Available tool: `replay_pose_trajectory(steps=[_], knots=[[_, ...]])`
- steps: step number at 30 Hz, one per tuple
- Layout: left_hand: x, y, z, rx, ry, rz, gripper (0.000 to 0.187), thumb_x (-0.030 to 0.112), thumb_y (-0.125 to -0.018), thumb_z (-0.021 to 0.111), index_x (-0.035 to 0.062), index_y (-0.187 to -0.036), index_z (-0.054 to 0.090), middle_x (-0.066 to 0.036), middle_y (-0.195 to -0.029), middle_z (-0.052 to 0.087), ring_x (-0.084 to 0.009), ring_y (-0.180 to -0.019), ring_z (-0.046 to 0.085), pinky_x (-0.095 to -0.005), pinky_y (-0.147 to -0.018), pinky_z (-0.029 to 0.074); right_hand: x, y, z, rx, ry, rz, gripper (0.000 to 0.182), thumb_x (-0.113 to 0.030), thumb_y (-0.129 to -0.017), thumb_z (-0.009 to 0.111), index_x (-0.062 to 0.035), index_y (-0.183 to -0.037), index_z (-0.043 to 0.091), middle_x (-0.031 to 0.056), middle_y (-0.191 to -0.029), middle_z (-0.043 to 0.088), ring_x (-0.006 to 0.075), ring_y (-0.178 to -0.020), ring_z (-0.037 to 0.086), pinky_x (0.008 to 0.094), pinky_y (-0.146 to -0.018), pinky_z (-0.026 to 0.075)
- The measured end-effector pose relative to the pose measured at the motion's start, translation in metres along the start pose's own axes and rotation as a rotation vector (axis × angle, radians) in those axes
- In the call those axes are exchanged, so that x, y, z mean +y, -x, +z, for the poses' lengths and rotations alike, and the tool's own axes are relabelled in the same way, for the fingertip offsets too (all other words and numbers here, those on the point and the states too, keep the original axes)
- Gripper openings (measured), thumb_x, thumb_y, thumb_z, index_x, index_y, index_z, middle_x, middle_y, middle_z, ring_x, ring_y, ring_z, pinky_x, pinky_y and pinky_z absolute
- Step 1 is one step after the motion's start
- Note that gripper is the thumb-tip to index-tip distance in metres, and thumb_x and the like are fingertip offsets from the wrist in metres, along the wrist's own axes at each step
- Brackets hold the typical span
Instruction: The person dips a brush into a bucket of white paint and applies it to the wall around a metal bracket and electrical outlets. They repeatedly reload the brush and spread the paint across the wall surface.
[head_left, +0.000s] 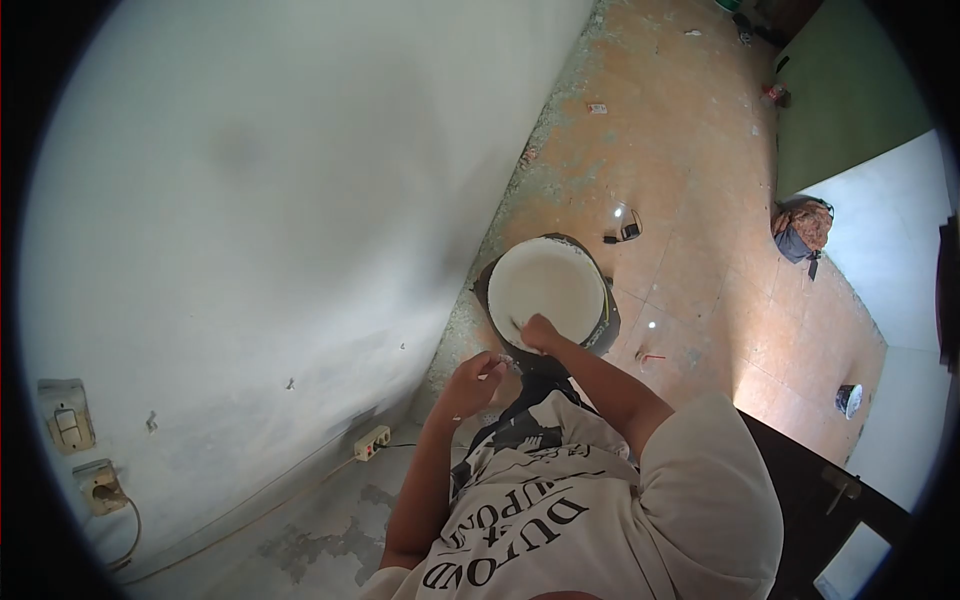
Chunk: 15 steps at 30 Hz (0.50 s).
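Note:
A round dark tub (613, 318) with a white-smeared inner rim stands on the floor by the wall, holding a pale, creamy mix (547, 285). My right hand (540, 334) is over the near side of the tub, its fingers closed. A small thin dark piece shows beside those fingers, too little of it to name. My left hand (476, 386) is just outside the near-left edge, fingers curled together. At its fingertips is a small whitish bit (507, 362) that I cannot identify.
A white wall (290, 220) rises at left, with a switch (68, 425), a socket (101, 489) and a power strip (372, 442). A black adapter (628, 230) lies beyond the tub on the tiles. Farther right are a backpack (803, 229) and a small pail (849, 401).

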<state>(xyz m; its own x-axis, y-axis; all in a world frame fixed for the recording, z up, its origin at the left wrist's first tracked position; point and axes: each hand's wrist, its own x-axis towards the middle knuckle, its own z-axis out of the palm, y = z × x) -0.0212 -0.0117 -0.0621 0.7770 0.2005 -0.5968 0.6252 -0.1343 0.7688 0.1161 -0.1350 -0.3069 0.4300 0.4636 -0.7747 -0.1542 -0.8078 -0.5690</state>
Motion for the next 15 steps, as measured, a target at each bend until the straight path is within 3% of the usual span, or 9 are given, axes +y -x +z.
replay_pose_trajectory(steps=[1, 3, 5, 7, 11, 13, 14, 15], knots=[[0.0, 0.0, 0.001, -0.007, -0.006, -0.002, 0.027, 0.019, -0.097, 0.059, 0.0004, -0.116, 0.065, -0.016, -0.109, 0.072, -0.0253, -0.109, 0.067, -0.0355, -0.095, 0.049, -0.004, -0.004, -0.003, -0.001, 0.002, 0.001, 0.023, -0.007, -0.081, 0.054, 0.0098, -0.09, 0.067, 0.0206, -0.068, 0.066, 0.0344, -0.052, 0.066, 0.0446, -0.045, 0.052], [0.0, 0.001, 0.002, -0.007, -0.014, 0.007, 0.028, 0.019, -0.097, 0.059, 0.0003, -0.117, 0.065, -0.016, -0.109, 0.071, -0.0253, -0.109, 0.067, -0.0356, -0.095, 0.049, -0.01, -0.01, -0.009, 0.084, -0.692, 0.135, 0.022, -0.007, -0.085, 0.053, 0.0099, -0.091, 0.065, 0.0248, -0.074, 0.067, 0.0343, -0.048, 0.065, 0.0468, -0.043, 0.051], [0.001, 0.001, 0.003, -0.007, -0.027, 0.017, 0.028, 0.019, -0.097, 0.059, 0.0002, -0.117, 0.064, -0.016, -0.109, 0.071, -0.0253, -0.109, 0.067, -0.0356, -0.095, 0.049, -0.008, -0.004, -0.009, 0.116, -0.622, 0.047, 0.019, -0.006, -0.086, 0.052, 0.0068, -0.09, 0.065, 0.028, -0.078, 0.068, 0.0373, -0.054, 0.067, 0.0482, -0.05, 0.053], [0.005, 0.004, 0.003, -0.018, -0.001, -0.009, 0.028, 0.019, -0.098, 0.059, 0.0, -0.118, 0.064, -0.016, -0.109, 0.071, -0.0254, -0.11, 0.067, -0.0356, -0.094, 0.049, 0.002, 0.006, -0.006, 0.205, 0.052, -0.288, 0.021, -0.009, -0.085, 0.055, 0.0051, -0.095, 0.066, 0.0289, -0.082, 0.068, 0.0365, -0.06, 0.069, 0.047, -0.054, 0.055], [-0.009, 0.003, 0.003, -0.007, -0.033, 0.033, 0.028, 0.019, -0.098, 0.059, -0.0002, -0.118, 0.064, -0.016, -0.109, 0.071, -0.0249, -0.11, 0.067, -0.0353, -0.094, 0.049, 0.007, 0.036, -0.01, 0.096, 0.347, -0.214, 0.024, -0.012, -0.084, 0.056, 0.0061, -0.096, 0.066, 0.0289, -0.079, 0.068, 0.0358, -0.058, 0.069, 0.0464, -0.054, 0.055], [-0.011, 0.006, 0.004, 0.005, -0.002, 0.037, 0.028, 0.021, -0.098, 0.059, -0.0007, -0.116, 0.064, -0.016, -0.108, 0.071, -0.0244, -0.107, 0.068, -0.035, -0.093, 0.049, 0.009, 0.04, -0.01, 0.073, 0.336, -0.155, 0.031, -0.011, -0.077, 0.059, 0.0068, -0.1, 0.07, 0.0309, -0.092, 0.069, 0.0412, -0.079, 0.071, 0.0465, -0.076, 0.057], [-0.013, 0.007, 0.004, 0.006, 0.0, 0.037, 0.028, 0.021, -0.098, 0.059, -0.0007, -0.116, 0.064, -0.016, -0.108, 0.071, -0.0244, -0.107, 0.068, -0.035, -0.093, 0.049, 0.009, 0.039, -0.012, 0.072, 0.337, -0.155, 0.031, -0.011, -0.077, 0.059, 0.0068, -0.1, 0.07, 0.0309, -0.092, 0.069, 0.0412, -0.079, 0.071, 0.0465, -0.076, 0.057], [-0.013, 0.008, 0.005, 0.004, -0.03, 0.022, 0.029, 0.022, -0.098, 0.059, -0.0009, -0.116, 0.064, -0.016, -0.108, 0.071, -0.0241, -0.106, 0.068, -0.0351, -0.092, 0.05, 0.009, 0.035, -0.014, 0.026, 0.258, -0.128, 0.029, -0.013, -0.08, 0.059, 0.0069, -0.099, 0.069, 0.0252, -0.079, 0.068, 0.036, -0.064, 0.068, 0.0453, -0.062, 0.055]])
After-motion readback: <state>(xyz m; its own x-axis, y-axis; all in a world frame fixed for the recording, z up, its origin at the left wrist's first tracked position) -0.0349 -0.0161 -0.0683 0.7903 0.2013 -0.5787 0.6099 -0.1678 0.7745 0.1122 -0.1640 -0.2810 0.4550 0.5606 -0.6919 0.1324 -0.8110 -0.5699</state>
